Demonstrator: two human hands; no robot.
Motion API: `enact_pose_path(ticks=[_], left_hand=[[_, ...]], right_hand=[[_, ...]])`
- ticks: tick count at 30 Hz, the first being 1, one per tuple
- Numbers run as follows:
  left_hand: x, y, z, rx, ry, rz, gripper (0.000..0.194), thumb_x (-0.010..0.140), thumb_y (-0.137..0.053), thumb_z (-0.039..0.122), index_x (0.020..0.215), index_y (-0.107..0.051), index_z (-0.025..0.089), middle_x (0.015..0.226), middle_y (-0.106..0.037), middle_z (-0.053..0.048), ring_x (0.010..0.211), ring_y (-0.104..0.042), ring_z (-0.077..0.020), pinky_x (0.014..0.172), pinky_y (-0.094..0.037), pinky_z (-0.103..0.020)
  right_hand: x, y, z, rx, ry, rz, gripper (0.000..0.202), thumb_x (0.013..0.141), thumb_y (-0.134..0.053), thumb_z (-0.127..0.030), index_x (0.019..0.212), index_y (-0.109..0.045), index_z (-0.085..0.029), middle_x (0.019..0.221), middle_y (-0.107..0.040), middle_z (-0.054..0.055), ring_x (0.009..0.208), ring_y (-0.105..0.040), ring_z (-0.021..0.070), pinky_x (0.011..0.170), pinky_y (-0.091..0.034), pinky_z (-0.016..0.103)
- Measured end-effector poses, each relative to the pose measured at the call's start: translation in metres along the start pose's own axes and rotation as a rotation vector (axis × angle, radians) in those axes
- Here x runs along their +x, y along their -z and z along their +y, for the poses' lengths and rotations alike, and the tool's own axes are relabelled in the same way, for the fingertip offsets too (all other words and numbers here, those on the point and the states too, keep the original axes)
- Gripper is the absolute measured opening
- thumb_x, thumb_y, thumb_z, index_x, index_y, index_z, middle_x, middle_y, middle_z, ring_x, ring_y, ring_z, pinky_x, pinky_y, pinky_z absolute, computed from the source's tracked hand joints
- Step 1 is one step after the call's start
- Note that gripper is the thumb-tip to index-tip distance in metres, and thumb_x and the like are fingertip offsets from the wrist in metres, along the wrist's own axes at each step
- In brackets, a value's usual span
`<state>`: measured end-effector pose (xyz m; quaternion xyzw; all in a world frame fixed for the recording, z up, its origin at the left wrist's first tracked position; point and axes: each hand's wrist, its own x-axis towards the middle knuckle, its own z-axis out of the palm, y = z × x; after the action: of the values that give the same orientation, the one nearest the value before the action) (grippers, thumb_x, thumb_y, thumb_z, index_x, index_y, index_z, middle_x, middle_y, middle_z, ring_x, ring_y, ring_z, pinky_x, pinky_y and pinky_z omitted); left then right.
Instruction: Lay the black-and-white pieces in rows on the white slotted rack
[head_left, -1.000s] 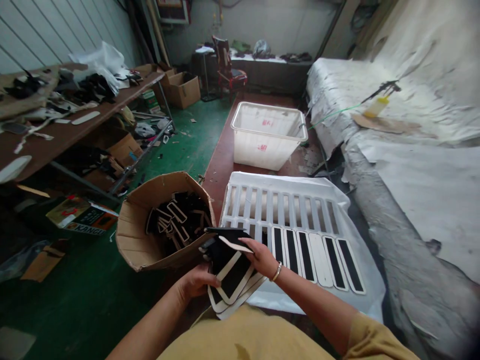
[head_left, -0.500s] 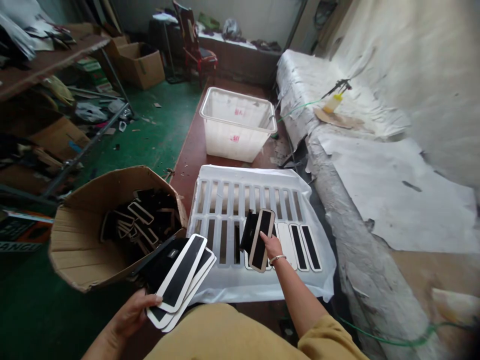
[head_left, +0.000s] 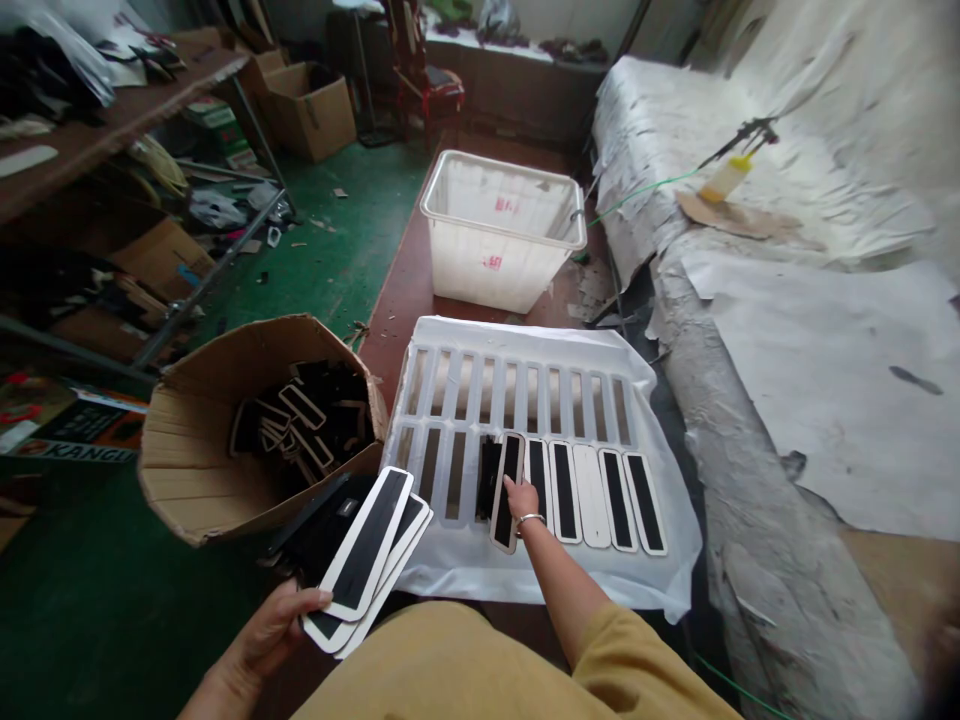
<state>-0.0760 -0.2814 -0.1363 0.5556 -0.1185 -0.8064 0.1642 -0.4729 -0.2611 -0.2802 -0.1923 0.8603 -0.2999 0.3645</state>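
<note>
My left hand (head_left: 271, 628) is closed on the lower end of a fanned stack of white-bordered panels (head_left: 373, 545), long and round-cornered with black middles. Dark material hangs from the stack's left side. At the slotted white rack (head_left: 465, 335), my right hand (head_left: 525, 499) grips one tan-bordered panel (head_left: 507, 492) by its right edge. That panel is tilted over a front-row slot, with a black flap (head_left: 487, 475) to its left. Several panels (head_left: 565, 490) lie side by side to the right along the front row; one (head_left: 592, 495) looks all white.
Left of the rack stands an open cardboard box (head_left: 187, 440) holding more such pieces. A white plastic tub (head_left: 499, 265) is behind the rack. To the right runs a white-covered bench (head_left: 817, 350) with a yellow bottle sprayer (head_left: 726, 178). A cluttered table (head_left: 127, 120) stands at left.
My right hand has brought its panel leftward and down onto the rack beside the row, uncovering panels behind it. My left hand keeps its stack. The whole view has shifted a little.
</note>
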Motion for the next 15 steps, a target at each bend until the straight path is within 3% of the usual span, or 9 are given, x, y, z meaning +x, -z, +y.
enact_pose_path(ticks=[7,15], left_hand=[[0.004,0.004,-0.019,0.043,-0.039,0.018,0.030,0.057,-0.078,0.021,0.079,-0.068,0.003,0.074,-0.070,-0.016,0.064,-0.066,-0.0275,0.062,-0.053,-0.035],[0.009,0.003,-0.035,-0.087,0.027,0.078,0.038,0.057,-0.077,0.018,0.091,-0.065,0.005,0.072,-0.070,-0.015,0.065,-0.066,-0.0328,0.065,-0.053,-0.044]], right_hand=[[0.029,-0.032,0.006,-0.021,0.035,-0.105,0.015,0.084,-0.056,-0.020,0.096,-0.059,-0.011,0.095,-0.065,0.007,0.089,-0.061,0.0170,0.085,-0.045,0.036],[0.066,-0.042,0.024,0.124,0.012,-0.206,0.022,0.089,-0.054,-0.028,0.103,-0.060,-0.013,0.107,-0.063,0.007,0.100,-0.059,0.0174,0.089,-0.046,0.038]])
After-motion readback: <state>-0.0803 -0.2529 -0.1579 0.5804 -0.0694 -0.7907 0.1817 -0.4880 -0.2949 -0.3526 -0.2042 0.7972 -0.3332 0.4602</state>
